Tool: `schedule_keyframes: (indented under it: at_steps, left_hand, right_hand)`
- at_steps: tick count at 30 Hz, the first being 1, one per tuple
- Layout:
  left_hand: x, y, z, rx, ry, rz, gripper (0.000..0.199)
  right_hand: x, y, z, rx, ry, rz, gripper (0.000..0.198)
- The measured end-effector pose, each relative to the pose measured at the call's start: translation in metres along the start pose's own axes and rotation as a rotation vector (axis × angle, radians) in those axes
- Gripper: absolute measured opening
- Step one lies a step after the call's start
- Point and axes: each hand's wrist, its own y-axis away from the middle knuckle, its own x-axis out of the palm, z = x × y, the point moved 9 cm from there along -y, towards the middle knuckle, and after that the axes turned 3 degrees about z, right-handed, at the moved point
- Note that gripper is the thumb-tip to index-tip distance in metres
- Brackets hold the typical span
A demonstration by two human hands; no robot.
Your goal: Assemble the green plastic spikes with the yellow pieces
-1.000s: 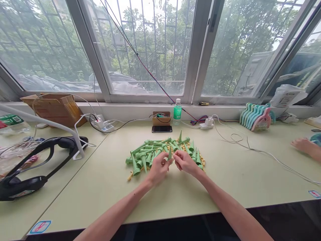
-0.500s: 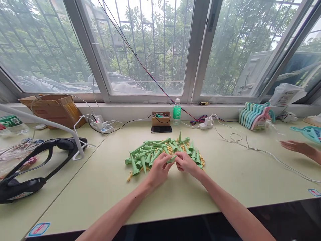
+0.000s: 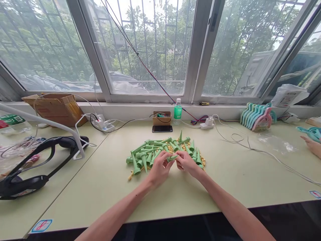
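Note:
A green cone-shaped plant watering spike (image 3: pixel 172 158) is held in the closed fingers of my left hand (image 3: pixel 160 167), its pointed end toward the right. My right hand (image 3: pixel 187 163) is pinched close at that tip; what its fingers grip is hidden. Just beyond both hands lies a heap of similar green spikes (image 3: pixel 142 157), most lying flat or tilted, one pointing up at the back. Small yellow pieces (image 3: pixel 130 175) are scattered under and around the heap.
Behind the heap stand a small cardboard box (image 3: pixel 157 115), a phone (image 3: pixel 162 129) and a green-labelled bottle (image 3: pixel 178 112). Hangers (image 3: pixel 257 115) and a thin clear plastic bag (image 3: pixel 278 143) are at right, near another person's hand (image 3: pixel 312 147). A black headset (image 3: pixel 45 157) lies left.
The other person's hand has moved right to the teal object, and the clear plastic now lies flat on the table. My hands keep nearly the same pose; the view shifts slightly.

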Motion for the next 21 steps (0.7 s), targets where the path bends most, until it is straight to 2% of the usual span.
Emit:
schedule_keyframes:
  at_steps: [4, 9, 12, 16, 21]
  left_hand:
    - [0.0, -0.001, 0.003, -0.058, 0.055, 0.002, 0.021]
    - [0.007, 0.001, 0.02, -0.208, 0.266, 0.035, 0.038]
    - [0.008, 0.0, 0.024, -0.248, 0.332, 0.022, 0.045]
    - [0.006, -0.002, 0.027, -0.296, 0.43, -0.001, 0.042]
    - [0.012, -0.001, 0.035, -0.421, 0.587, 0.035, 0.041]
  right_hand:
    - [0.0, 0.0, 0.004, -0.03, 0.001, -0.015, 0.036]
    - [-0.003, -0.001, 0.006, -0.047, -0.032, -0.067, 0.038]
    - [-0.009, -0.001, 0.007, -0.066, -0.061, -0.117, 0.037]
    - [-0.015, -0.002, 0.008, -0.106, -0.079, -0.168, 0.036]
    - [-0.013, -0.001, 0.011, -0.12, -0.008, -0.169, 0.038]
